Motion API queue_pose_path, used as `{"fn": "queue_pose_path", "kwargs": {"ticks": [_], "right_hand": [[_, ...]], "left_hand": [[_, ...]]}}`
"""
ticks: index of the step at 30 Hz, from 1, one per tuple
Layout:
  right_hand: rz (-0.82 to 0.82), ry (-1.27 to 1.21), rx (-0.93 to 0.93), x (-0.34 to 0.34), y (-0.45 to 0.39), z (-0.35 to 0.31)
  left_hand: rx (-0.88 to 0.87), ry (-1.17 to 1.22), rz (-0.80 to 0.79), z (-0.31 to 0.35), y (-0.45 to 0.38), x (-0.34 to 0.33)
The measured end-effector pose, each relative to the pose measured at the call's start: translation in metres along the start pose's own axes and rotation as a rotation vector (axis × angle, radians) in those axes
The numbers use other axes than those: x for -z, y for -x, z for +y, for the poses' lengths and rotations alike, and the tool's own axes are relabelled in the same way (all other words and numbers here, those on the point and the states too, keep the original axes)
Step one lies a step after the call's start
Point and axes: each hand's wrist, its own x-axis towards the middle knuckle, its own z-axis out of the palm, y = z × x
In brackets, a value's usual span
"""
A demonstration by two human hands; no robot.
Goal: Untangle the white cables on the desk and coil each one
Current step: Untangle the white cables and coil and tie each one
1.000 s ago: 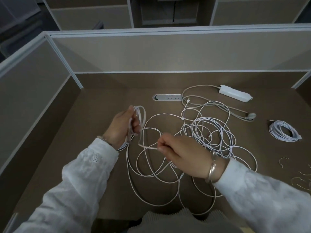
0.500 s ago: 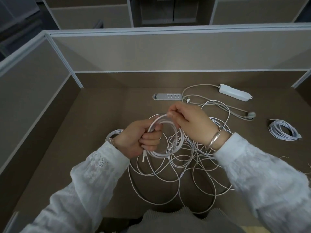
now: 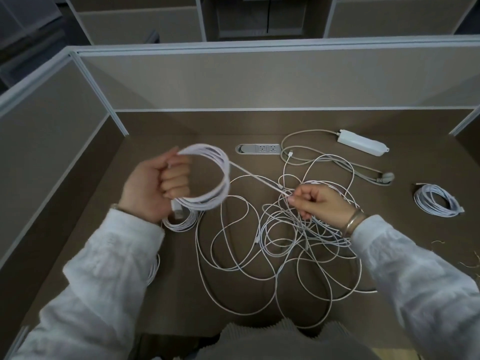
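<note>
The left hand point(image 3: 153, 187) is fisted round a coil point(image 3: 207, 178) of white cable, held up off the desk point(image 3: 161, 294) with the loops standing open to the right of the knuckles and a plug end hanging just below the fist. From the coil one strand point(image 3: 255, 176) runs taut, down and to the right, to the right hand point(image 3: 320, 203), which pinches it between thumb and forefinger, the other fingers curled under. That hand hovers over the tangle point(image 3: 291, 242), a loose heap of white loops spread across the middle of the desk and reaching toward the near edge. Under the left wrist a second small coil point(image 3: 180, 222) lies flat on the desk. Far right, well apart from the heap, sits a finished coil point(image 3: 436, 201). At the back a socket strip point(image 3: 258, 148) is set into the desk, and to its right a white adapter point(image 3: 362, 142) lies with its grey cord point(image 3: 322, 159) looping round to a plug point(image 3: 387, 177). A bangle point(image 3: 354, 220) circles the right wrist; both sleeves are white.
</note>
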Motion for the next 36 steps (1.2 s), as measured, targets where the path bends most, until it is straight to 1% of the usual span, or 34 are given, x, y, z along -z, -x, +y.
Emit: {"fn": "queue_pose_path", "kwargs": {"ticks": [4, 6, 7, 8, 11, 12, 14, 16, 18, 19, 21, 23, 27, 30, 33, 36], "right_hand": [[0.046, -0.128, -0.051, 0.011, 0.008, 0.027], [0.060, -0.108, -0.059, 0.013, 0.012, 0.030], [0.075, -0.063, -0.065, 0.011, 0.013, 0.031], [0.093, 0.004, -0.066, 0.009, 0.014, 0.030], [0.081, 0.289, 0.003, -0.006, 0.021, 0.016], [0.057, 0.385, 0.042, -0.014, 0.024, 0.007], [0.020, 0.523, 0.128, -0.029, 0.031, -0.016], [0.019, 0.573, 0.234, -0.042, 0.036, -0.040], [0.051, 0.606, 0.329, -0.051, 0.038, -0.063], [0.070, 0.600, 0.363, -0.054, 0.038, -0.073], [0.100, 0.554, 0.416, -0.055, 0.036, -0.090], [0.107, 0.526, 0.441, -0.056, 0.031, -0.101], [0.131, 0.510, 0.400, -0.056, 0.019, -0.108], [0.167, 0.467, 0.369, -0.053, 0.011, -0.108], [0.264, 0.470, 0.343, -0.045, 0.003, -0.105], [0.331, 0.462, 0.304, -0.034, -0.001, -0.101]], "left_hand": [[-0.131, 0.036, 0.013, 0.032, 0.026, 0.015], [-0.177, 0.025, 0.007, 0.039, 0.028, 0.020], [-0.210, 0.009, 0.035, 0.039, 0.026, 0.021], [-0.253, -0.021, 0.084, 0.036, 0.021, 0.019], [-0.475, -0.234, 0.475, 0.018, 0.006, 0.009], [-0.507, -0.277, 0.541, 0.012, 0.000, 0.007], [-0.493, -0.338, 0.593, 0.003, -0.012, 0.008], [-0.469, -0.451, 0.683, -0.006, -0.022, 0.010], [-0.472, -0.596, 0.788, -0.017, -0.033, 0.012], [-0.470, -0.661, 0.814, -0.022, -0.037, 0.013], [-0.449, -0.723, 0.816, -0.033, -0.045, 0.013], [-0.406, -0.727, 0.789, -0.040, -0.049, 0.010], [-0.263, -0.700, 0.593, -0.057, -0.056, -0.009], [-0.116, -0.601, 0.485, -0.068, -0.061, -0.023], [-0.026, -0.409, 0.460, -0.073, -0.061, -0.030], [0.050, -0.358, 0.419, -0.075, -0.060, -0.034]]}}
